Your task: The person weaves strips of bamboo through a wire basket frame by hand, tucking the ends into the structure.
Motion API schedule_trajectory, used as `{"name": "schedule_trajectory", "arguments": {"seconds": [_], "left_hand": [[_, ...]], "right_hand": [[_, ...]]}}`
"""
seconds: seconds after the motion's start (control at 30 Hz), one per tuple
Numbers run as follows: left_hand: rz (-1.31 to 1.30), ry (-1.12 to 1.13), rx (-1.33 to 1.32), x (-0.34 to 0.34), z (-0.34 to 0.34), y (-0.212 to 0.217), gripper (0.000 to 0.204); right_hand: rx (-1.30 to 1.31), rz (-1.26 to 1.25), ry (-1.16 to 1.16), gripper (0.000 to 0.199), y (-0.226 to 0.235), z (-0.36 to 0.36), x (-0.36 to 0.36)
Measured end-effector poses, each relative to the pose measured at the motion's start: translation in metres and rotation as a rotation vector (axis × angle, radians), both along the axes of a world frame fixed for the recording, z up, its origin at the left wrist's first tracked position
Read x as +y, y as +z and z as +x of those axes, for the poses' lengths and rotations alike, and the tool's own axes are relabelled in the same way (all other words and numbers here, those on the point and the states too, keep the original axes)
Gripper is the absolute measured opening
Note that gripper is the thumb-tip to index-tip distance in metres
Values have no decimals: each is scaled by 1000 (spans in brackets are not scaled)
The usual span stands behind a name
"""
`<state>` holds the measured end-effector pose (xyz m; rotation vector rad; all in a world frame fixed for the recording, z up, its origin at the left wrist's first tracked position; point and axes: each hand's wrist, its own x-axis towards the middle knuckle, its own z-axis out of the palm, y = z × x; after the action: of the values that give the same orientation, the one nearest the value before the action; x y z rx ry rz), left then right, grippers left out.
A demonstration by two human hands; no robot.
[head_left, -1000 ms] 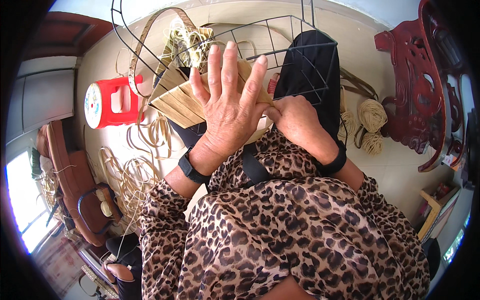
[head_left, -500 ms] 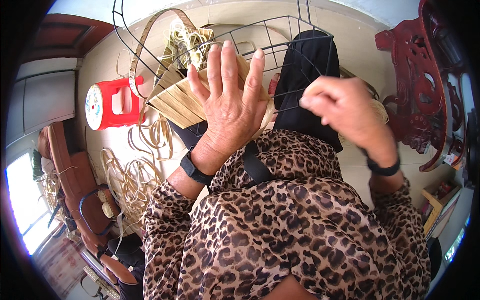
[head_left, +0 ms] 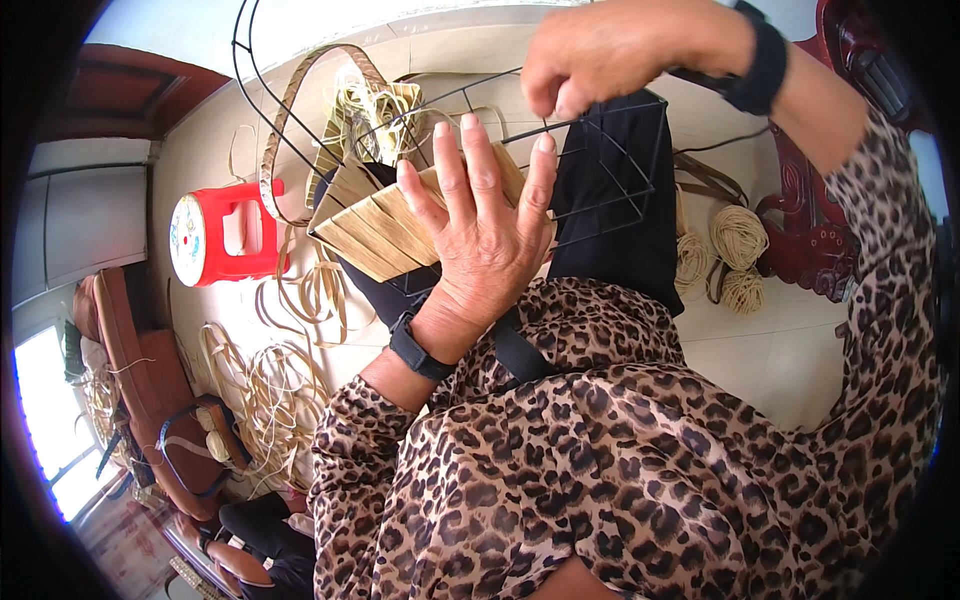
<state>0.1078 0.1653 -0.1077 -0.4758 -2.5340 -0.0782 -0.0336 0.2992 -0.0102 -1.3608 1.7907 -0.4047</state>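
Across my lap lies a black wire basket frame (head_left: 600,212), its left part wrapped in flat tan strips that form a woven panel (head_left: 372,232). My left hand (head_left: 482,215) rests on this panel with fingers spread, palm down, covering its right end. Over the far side of the frame, my right hand (head_left: 610,55) is closed in a pinch, fingertips pointing down close to the wires. Whatever it pinches, if anything, is hidden. A strip-wrapped handle hoop (head_left: 278,130) rises at the left of the frame, beside a tangle of pale strands (head_left: 365,110).
A red stool with a white top (head_left: 225,235) stands on the left. Loose tan strips (head_left: 265,390) lie on the floor below it. Several balls of tan cord (head_left: 738,237) sit by carved dark-red furniture (head_left: 815,235). Another person's arm (head_left: 238,560) shows at lower left.
My right hand has swung from the right of the frame up and away to above its far side. My left hand stays spread on the panel.
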Motion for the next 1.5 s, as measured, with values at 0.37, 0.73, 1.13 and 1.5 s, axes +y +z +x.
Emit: {"name": "schedule_trajectory", "arguments": {"seconds": [0.37,0.73,1.13,1.5], "left_hand": [[-25,26,44,14,4,-2,53],[-20,10,-4,51,15,17,48],[-3,38,32,41,17,11,50],[20,11,-4,14,6,22,77]], "right_hand": [[-191,525,210,45,-68,-22,-28],[-216,893,41,35,-68,-7,-8],[-28,316,285,21,-51,-14,-3],[492,-468,-84,13,-39,-47,-26]]}}
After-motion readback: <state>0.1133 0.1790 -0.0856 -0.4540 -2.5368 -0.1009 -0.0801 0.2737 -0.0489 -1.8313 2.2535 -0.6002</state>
